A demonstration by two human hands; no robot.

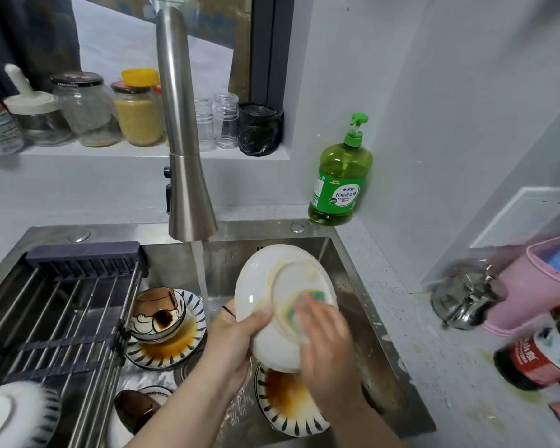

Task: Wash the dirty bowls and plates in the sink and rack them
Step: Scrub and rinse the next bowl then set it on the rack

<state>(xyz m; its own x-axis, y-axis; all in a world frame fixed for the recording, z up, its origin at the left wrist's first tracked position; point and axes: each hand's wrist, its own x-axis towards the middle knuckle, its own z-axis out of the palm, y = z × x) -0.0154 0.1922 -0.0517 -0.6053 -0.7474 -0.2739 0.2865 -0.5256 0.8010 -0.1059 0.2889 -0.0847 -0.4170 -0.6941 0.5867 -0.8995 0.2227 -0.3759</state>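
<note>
Left hand grips the white plate by its rim, centre frame, over the sink; right hand, fingers flat, presses the sponge on its underside. Risk we see: soapy rim slips, plate drops onto the dirty plate below, chips.

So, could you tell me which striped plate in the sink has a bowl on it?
The left plate beside the rack, carrying the cartoon bowl; the striped plate nearer the front shows only sauce stains.
</note>
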